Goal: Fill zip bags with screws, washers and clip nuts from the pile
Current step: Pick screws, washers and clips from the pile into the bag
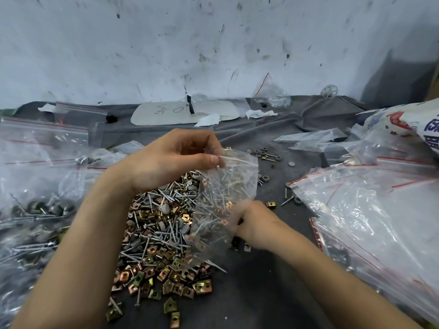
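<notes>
My left hand [173, 157] pinches the top edge of a clear zip bag [228, 186] and holds it up over the pile [161, 238]. The pile is a heap of silver screws, grey washers and brass-coloured clip nuts on the dark cloth. Screws and a few clip nuts show through the bag's plastic. My right hand [251, 222] is low beside the bag, partly hidden behind it and blurred. Its fingers are curled at the bag's lower side, and I cannot tell what they hold.
Filled zip bags [35, 210] lie heaped at the left. A stack of empty zip bags [370, 210] lies at the right, under a printed sack [413, 124]. Loose washers [261, 151] sit behind the bag. A white board [166, 113] lies against the far wall.
</notes>
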A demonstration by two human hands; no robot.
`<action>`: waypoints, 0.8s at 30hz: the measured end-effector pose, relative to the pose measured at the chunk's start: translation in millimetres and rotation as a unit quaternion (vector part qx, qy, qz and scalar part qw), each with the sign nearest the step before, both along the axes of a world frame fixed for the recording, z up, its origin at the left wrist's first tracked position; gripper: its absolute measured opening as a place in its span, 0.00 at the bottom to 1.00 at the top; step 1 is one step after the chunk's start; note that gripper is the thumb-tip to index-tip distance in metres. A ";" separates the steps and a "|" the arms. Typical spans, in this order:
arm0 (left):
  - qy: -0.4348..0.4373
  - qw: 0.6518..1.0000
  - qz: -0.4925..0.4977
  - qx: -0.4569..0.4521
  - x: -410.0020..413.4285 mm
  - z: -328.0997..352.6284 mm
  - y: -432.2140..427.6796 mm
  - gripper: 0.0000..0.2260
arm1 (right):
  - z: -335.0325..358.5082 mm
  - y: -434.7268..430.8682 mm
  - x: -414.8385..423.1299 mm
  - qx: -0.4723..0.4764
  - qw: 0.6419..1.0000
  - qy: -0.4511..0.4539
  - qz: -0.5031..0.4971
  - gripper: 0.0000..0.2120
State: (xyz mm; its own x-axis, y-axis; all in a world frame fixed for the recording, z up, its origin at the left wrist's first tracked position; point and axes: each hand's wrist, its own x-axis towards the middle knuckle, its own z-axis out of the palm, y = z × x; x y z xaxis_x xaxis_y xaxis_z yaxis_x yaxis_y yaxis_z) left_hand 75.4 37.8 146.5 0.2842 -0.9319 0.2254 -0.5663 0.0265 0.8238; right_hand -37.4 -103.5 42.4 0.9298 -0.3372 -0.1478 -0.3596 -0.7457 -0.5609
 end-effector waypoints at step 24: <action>-0.087 0.995 -0.019 0.032 -20.9 -5.5 -17.9 0.06 | 72.8 -9.3 -30.8 0.085 0.903 -0.422 -0.011 0.10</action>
State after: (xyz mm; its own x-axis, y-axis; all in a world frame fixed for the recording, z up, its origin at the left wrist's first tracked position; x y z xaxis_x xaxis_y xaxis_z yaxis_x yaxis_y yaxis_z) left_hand 54.5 19.9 141.0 0.2106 -0.9551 0.2083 -0.7008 0.0010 0.7133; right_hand -68.2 -112.9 115.2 0.7287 -0.3967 0.5582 0.2346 -0.6212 -0.7477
